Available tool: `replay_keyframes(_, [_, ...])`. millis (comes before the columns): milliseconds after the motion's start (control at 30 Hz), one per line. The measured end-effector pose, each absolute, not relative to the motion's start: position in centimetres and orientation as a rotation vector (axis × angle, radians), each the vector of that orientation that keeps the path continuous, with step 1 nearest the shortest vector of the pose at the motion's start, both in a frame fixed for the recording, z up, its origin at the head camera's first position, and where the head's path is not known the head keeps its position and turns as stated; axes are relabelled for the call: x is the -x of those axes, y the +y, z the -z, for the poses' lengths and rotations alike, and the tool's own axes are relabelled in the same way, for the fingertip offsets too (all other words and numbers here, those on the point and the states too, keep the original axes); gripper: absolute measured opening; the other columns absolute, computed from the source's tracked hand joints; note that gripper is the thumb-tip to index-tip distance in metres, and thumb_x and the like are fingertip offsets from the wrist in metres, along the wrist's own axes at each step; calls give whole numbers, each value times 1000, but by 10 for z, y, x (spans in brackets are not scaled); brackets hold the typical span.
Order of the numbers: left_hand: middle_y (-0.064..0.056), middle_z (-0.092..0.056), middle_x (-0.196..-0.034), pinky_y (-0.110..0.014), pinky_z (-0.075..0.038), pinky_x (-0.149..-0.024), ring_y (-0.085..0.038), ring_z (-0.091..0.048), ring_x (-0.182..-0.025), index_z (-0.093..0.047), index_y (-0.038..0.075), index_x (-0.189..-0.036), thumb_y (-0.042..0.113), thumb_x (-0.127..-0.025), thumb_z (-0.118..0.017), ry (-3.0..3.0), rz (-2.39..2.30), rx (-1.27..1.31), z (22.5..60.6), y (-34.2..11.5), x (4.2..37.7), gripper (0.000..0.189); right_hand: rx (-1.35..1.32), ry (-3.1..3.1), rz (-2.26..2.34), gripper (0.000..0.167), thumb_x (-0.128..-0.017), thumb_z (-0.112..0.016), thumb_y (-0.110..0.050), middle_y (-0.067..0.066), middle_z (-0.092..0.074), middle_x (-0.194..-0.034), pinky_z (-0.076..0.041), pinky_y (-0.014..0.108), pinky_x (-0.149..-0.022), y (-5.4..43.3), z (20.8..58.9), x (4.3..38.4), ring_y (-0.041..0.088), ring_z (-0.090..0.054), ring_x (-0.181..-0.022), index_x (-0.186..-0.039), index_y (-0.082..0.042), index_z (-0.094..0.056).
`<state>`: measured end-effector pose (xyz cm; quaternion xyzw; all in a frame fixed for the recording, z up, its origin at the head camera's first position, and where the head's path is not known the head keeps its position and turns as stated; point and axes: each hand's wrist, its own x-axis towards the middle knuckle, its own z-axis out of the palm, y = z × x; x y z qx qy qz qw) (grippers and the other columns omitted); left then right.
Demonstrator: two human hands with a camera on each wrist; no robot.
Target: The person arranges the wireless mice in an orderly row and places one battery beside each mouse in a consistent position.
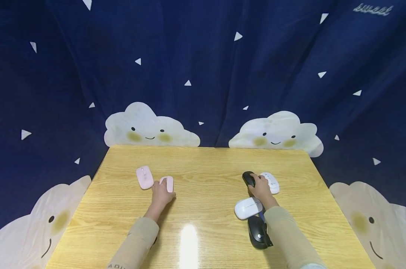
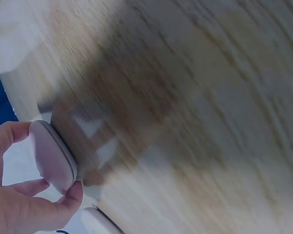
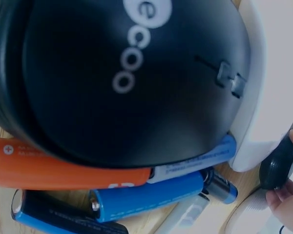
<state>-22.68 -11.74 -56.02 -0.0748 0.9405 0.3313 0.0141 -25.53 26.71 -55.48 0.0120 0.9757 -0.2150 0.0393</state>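
My left hand (image 1: 160, 195) grips a small pale pink mouse (image 1: 169, 183) by its sides. In the left wrist view, thumb and fingers pinch that mouse's edges. Just left of it lies a larger pink mouse (image 1: 144, 178). On the right, my right hand (image 1: 261, 189) holds a small black mouse (image 1: 248, 178), also seen between fingertips in the right wrist view. A white mouse (image 1: 273, 184) lies right beside this hand. Nearer me are another white mouse (image 1: 246, 208) and a large black mouse (image 1: 256, 231) with white lettering.
Beside the large black mouse lie several batteries, including an orange battery (image 3: 73, 168) and a blue battery (image 3: 151, 195), partly hidden by my right forearm in the head view. The wooden table (image 1: 206, 175) ends at a dark blue curtain (image 1: 203, 56) with clouds.
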Motion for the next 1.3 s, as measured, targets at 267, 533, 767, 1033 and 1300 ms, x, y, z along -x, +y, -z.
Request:
replay_keyframes(267, [-35, -36, -123, -49, -40, -95, -46, -32, -116, -38, -11, -132, 11, -66, -73, 2925, -1033, 246, 558, -117, 226, 78, -34, 3003, 694, 53, -85, -60, -15, 36, -37, -125, -41, 60, -87, 268, 555, 255, 52, -38, -114, -134, -2, -42])
replay_keyframes(533, [-34, -38, -120, -48, -39, -94, -45, -33, -114, -39, -11, -131, 9, -64, -73, 2939, -1053, 240, 558, -117, 225, 77, -8, 3008, 755, 54, -87, -59, -18, 34, -37, -126, -41, 58, -87, 246, 548, 256, 49, -36, -115, -135, -2, -40])
replay_keyframes(767, [-34, -38, -120, -48, -39, -94, -45, -33, -114, -38, -12, -132, 9, -63, -73, 2933, -1063, 253, 559, -117, 225, 80, 16, 3039, 856, 55, -86, -62, -20, 32, -40, -122, -44, 53, -83, 189, 534, 252, 44, -39, -110, -134, -4, -43])
replay_keyframes(1033, [-34, -39, -119, -48, -39, -94, -44, -35, -112, -40, -11, -131, 8, -62, -73, 2941, -1101, 261, 560, -117, 225, 79, -34, 3110, 931, 52, -81, -67, -21, 31, -46, -111, -50, 45, -74, 136, 536, 240, 40, -46, -99, -127, -2, -51])
replay_keyframes(1300, [-34, -38, -120, -48, -39, -93, -44, -33, -113, -38, -11, -132, 9, -62, -73, 2918, -1100, 267, 560, -118, 225, 80, -107, 3144, 996, 50, -77, -70, -23, 30, -50, -100, -48, 42, -70, 101, 548, 228, 38, -47, -91, -121, -2, -57])
